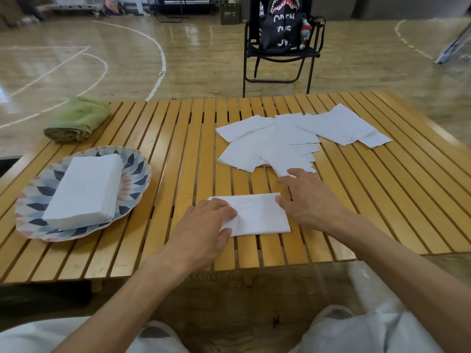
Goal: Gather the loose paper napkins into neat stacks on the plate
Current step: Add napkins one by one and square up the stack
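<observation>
A small white napkin stack (257, 215) lies near the front edge of the slatted wooden table (382, 200). My left hand (204, 228) rests on its left end, fingers and thumb pinching that edge. My right hand (308, 200) lies flat, thumb against the stack's right end, fingers stretched toward the loose napkins (293, 138) spread behind it. On the left, a patterned plate (137, 171) holds a neat tall napkin stack (86, 189).
A rolled green towel (76, 121) lies at the table's back left corner. Beyond the table stands a black folding chair (280, 54) with a black bag on it. My knees in white trousers show below the table edge.
</observation>
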Tool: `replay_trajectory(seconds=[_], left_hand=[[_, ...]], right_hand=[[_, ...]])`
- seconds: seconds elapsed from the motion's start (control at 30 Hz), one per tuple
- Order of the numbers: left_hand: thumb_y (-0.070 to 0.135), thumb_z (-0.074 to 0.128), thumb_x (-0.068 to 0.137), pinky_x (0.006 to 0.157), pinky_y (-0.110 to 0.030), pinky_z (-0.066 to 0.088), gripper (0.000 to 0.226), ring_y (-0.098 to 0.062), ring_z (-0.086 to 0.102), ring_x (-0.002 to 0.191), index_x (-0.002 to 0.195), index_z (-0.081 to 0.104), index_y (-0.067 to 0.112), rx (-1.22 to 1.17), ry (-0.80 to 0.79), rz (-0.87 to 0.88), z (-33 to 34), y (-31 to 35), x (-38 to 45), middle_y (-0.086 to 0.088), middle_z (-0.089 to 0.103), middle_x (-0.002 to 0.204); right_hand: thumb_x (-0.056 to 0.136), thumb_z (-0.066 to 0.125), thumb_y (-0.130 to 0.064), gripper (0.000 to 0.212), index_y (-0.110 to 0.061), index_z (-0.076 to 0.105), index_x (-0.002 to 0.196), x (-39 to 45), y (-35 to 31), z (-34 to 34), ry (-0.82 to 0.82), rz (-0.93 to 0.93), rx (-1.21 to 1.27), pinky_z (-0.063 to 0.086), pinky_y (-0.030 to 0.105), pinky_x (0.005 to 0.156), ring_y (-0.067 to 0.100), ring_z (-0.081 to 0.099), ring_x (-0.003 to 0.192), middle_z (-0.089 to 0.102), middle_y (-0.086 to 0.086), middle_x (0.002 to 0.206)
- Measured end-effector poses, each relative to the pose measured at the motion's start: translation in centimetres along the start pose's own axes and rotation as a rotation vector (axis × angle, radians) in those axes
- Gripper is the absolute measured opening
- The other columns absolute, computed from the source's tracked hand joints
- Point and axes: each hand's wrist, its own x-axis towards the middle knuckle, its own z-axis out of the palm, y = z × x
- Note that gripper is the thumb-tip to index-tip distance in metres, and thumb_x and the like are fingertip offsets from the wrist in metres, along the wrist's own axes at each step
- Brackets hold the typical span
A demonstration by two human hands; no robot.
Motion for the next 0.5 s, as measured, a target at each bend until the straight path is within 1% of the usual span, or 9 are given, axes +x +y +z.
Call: replay_trajectory(seconds=[0.07, 0.13, 0.2, 0.37, 0.5], left_hand=[[0.036, 0.054, 0.098, 0.112, -0.032, 0.026, 0.039, -0.008, 0.034, 0.133, 0.136, 0.049, 0.036, -0.005, 0.000, -0.003, 0.1, -0.1, 0.1, 0.014, 0.042, 0.145], [0.036, 0.055, 0.098, 0.113, -0.033, 0.026, 0.039, -0.008, 0.034, 0.133, 0.136, 0.049, 0.036, -0.009, 0.000, -0.008, 0.1, -0.1, 0.2, 0.014, 0.043, 0.144], [0.036, 0.055, 0.097, 0.114, -0.034, 0.026, 0.040, -0.008, 0.034, 0.133, 0.137, 0.049, 0.035, -0.014, -0.007, -0.010, 0.1, -0.1, 0.3, 0.014, 0.043, 0.144], [0.036, 0.055, 0.098, 0.114, -0.034, 0.026, 0.041, -0.009, 0.034, 0.134, 0.138, 0.048, 0.035, -0.008, -0.011, -0.010, 0.1, -0.3, 0.4, 0.013, 0.042, 0.144], [0.036, 0.054, 0.098, 0.112, -0.034, 0.027, 0.041, -0.008, 0.034, 0.132, 0.138, 0.048, 0.034, -0.007, -0.012, -0.004, 0.1, -0.3, 0.4, 0.013, 0.043, 0.143]], right_hand=[[0.102, 0.048, -0.045, 0.057, -0.025, 0.035, 0.154, 0.4, 0.4, 0.3, -0.046, 0.029, -0.018, 0.024, 0.047, 0.120, 0.026, 0.016, 0.153, 0.017, 0.005, 0.167], [0.103, 0.045, -0.048, 0.060, -0.024, 0.031, 0.156, 0.8, 0.8, 0.7, -0.092, 0.043, -0.029, 0.021, 0.048, 0.122, 0.023, 0.008, 0.155, 0.010, 0.004, 0.169], [0.103, 0.043, -0.050, 0.062, -0.022, 0.028, 0.157, 1.1, 1.0, 0.8, -0.119, 0.056, -0.050, 0.021, 0.047, 0.123, 0.023, 0.009, 0.155, 0.010, 0.004, 0.169], [0.103, 0.043, -0.049, 0.059, -0.023, 0.031, 0.155, 1.2, 0.8, 0.9, -0.110, 0.063, -0.039, 0.029, 0.045, 0.118, 0.022, 0.021, 0.152, 0.016, 0.004, 0.168], [0.103, 0.044, -0.048, 0.064, -0.016, 0.028, 0.156, 1.3, 0.8, 0.9, -0.114, 0.072, -0.044, 0.028, 0.042, 0.118, 0.021, 0.021, 0.152, 0.015, 0.003, 0.168]])
